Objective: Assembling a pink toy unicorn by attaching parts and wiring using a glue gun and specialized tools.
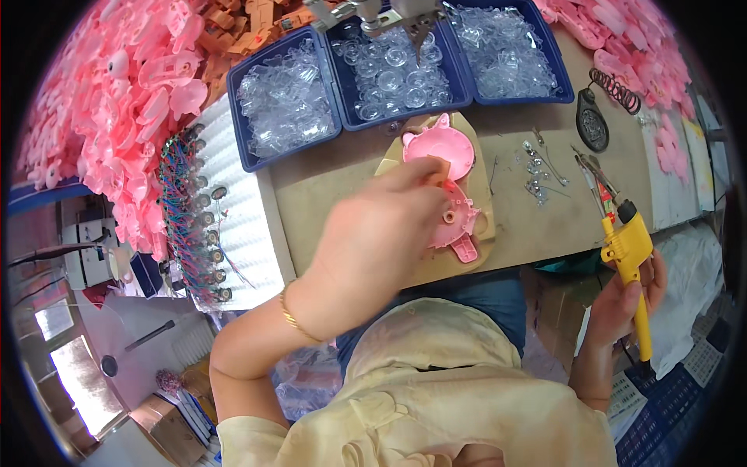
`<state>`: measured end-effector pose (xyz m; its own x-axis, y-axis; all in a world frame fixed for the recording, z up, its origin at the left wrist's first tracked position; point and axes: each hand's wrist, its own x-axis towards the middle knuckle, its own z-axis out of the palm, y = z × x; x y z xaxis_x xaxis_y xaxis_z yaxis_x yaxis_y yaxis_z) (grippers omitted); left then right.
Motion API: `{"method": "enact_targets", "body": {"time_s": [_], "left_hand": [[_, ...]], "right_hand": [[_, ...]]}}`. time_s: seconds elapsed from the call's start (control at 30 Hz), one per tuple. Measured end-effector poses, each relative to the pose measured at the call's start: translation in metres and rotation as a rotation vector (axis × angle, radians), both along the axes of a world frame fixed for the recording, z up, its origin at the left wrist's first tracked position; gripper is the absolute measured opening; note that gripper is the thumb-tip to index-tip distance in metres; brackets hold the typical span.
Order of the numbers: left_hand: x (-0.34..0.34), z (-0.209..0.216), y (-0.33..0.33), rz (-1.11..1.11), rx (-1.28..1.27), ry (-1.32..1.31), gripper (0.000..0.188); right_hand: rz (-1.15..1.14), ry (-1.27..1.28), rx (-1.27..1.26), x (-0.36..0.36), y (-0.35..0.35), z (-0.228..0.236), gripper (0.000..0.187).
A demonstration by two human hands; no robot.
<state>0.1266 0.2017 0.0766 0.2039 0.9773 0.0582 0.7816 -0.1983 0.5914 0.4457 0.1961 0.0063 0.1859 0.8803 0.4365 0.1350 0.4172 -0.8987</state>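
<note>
My right hand (626, 307) is wrapped round the handle of a yellow soldering gun (629, 243) beyond the table's front edge, its slim tip end towards the tabletop. My left hand (381, 229) is closed, its fingertips on a small orange piece (440, 166) above the pink parts. Under those fingers lie a round pink shell half (442, 146) with its hollow side up and a second pink plastic part (464, 247) with a tab. Both rest on a tan fixture (484, 194). My left hand covers part of the lower pink part.
Blue trays of clear plastic parts (292, 101) line the back below a metal machine head (405, 15). Pink shells (148, 109) heap up at left and back right. Wired speakers (206, 226) lie on white foam. Small metal bits (537, 167) and a coil-topped iron stand (593, 124) are at right.
</note>
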Motion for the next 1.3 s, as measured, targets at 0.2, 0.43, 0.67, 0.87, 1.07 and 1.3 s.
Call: {"method": "enact_targets", "body": {"time_s": [0.2,0.43,0.67,0.87,1.07,1.3], "left_hand": [[-0.032,-0.032,-0.029,0.267,-0.128,-0.4,0.014],[0.006,-0.036,-0.043,0.345,0.006,-0.192,0.007],[0.016,-0.036,-0.046,0.456,0.052,-0.275,0.01],[0.004,-0.031,-0.047,0.281,0.196,-0.068,0.012],[0.013,-0.034,-0.047,0.409,0.032,-0.279,0.01],[0.013,-0.035,-0.037,0.376,0.001,-0.186,0.007]], "right_hand": [[-0.006,0.02,-0.096,-0.01,0.008,0.0,0.053],[0.22,-0.173,-0.234,-0.041,-0.003,0.028,0.06],[0.51,-0.047,-0.228,-0.017,-0.031,0.033,0.068],[0.487,-0.062,-0.266,-0.03,-0.029,0.034,0.066],[0.517,-0.11,-0.293,-0.037,-0.029,0.037,0.068],[0.766,-0.076,-0.112,-0.042,-0.015,0.032,0.063]]}}
